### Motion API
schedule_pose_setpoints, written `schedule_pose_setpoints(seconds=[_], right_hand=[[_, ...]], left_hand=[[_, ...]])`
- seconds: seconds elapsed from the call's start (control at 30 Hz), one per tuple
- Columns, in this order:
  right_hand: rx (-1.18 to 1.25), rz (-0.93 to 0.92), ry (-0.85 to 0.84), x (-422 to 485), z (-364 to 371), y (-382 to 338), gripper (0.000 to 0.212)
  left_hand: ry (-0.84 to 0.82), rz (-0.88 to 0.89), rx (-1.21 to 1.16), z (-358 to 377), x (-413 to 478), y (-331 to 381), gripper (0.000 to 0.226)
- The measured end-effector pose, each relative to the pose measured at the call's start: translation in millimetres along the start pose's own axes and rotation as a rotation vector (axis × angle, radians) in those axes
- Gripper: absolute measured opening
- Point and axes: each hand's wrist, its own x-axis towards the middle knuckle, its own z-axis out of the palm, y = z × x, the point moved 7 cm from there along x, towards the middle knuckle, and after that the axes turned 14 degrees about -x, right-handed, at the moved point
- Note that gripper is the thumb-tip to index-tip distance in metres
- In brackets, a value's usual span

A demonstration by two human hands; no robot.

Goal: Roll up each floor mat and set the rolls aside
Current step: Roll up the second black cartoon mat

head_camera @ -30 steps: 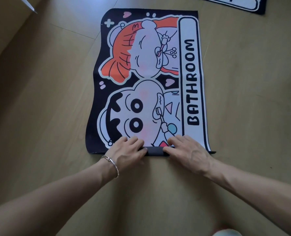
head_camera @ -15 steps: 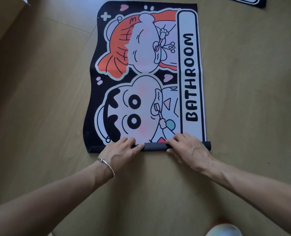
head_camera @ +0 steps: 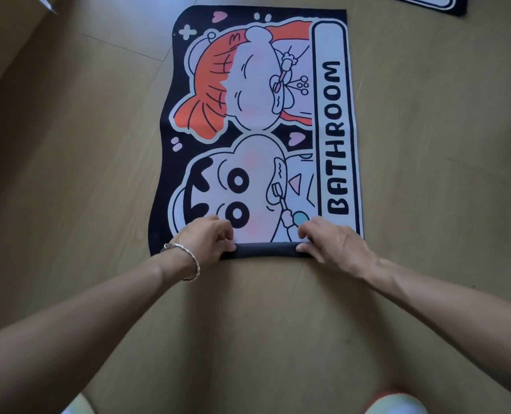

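A black floor mat [head_camera: 257,115] printed with two cartoon faces and the word BATHROOM lies flat on the wooden floor. Its near edge is curled into a thin dark roll [head_camera: 266,250]. My left hand [head_camera: 209,239], with a silver bracelet on the wrist, grips the left part of the roll, fingers curled over it. My right hand [head_camera: 331,245] presses and grips the right part, fingers over the top. The roll's two ends are hidden under my hands.
A corner of a second dark mat [head_camera: 433,3] shows at the top right. Wooden floor [head_camera: 84,174] lies all around. A pale edge [head_camera: 46,3] crosses the top left corner. My knees [head_camera: 394,403] show at the bottom.
The near edge went from a narrow fold to a thicker roll that has travelled up over the lower cartoon face. Both hands moved forward with it.
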Motion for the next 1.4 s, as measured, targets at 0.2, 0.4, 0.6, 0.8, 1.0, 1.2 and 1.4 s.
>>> schedule_pose_setpoints(seconds=[0.2,0.4,0.6,0.8,1.0,1.2,1.4], right_hand=[[-0.202,-0.124,0.19,-1.3,-1.7,-13.6,0.012],[-0.356,-0.186,0.218,-9.4,-7.6,-21.6,0.026],[-0.28,-0.112,0.202,-3.5,-8.0,-16.6,0.024],[-0.194,-0.049,0.118,4.1,-11.0,-8.0,0.036],[-0.193,0.006,0.016,4.9,-11.1,-5.4,0.038],[-0.219,0.029,-0.03,4.9,-4.6,-6.0,0.041],[-0.319,0.053,0.06,10.9,-15.1,-8.6,0.037]], left_hand=[[0.044,0.21,0.462,11.7,-10.5,20.6,0.011],[0.12,0.421,0.701,14.2,-27.7,36.7,0.025],[0.033,0.278,0.708,22.5,-31.1,28.4,0.028],[0.031,0.165,0.473,2.7,-9.7,18.6,0.024],[0.053,0.156,0.451,-6.6,-1.5,17.8,0.019],[0.13,0.207,0.515,-7.6,-6.8,18.5,0.016],[0.145,0.276,0.73,0.8,-14.4,28.3,0.039]])
